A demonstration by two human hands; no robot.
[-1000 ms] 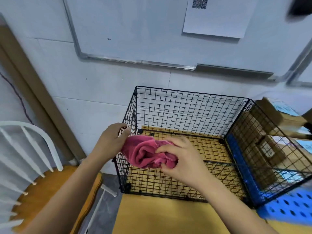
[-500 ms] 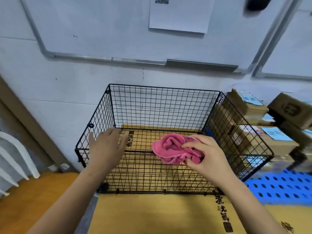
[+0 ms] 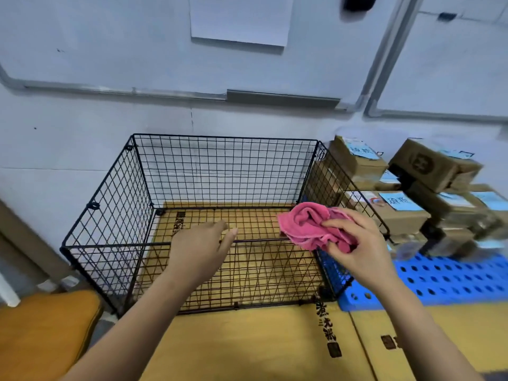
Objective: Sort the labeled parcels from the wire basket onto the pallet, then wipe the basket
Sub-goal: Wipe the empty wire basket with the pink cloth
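Head view shows your wire basket [image 3: 115,245] with no parcels in it; only the cardboard sheet [image 3: 247,339] under it shows through the mesh floor. The labeled parcels [image 3: 384,213] are stacked on the blue pallet [image 3: 439,279] just beside the basket's right wall, so the sorting looks done as far as you can see from here. What remains is the wipe, and you appear to be in the middle of it.

Your right hand [image 3: 357,248] has its fingers curled round the bunched pink cloth [image 3: 308,226], holding it at the top of the basket's right wall, near the front corner. Your left hand [image 3: 200,248] lies palm down with fingers loosely extended over the middle of the front rim, holding nothing; whether it actually rests on the wire you cannot tell.

A second ago both hands were on the cloth at the front left corner. Half a second ago the cloth was near the middle of the front rim, with your left hand further left. Both have since moved right, suggesting the front edge is wiped and the right wall, back wall and floor are likely still to do.
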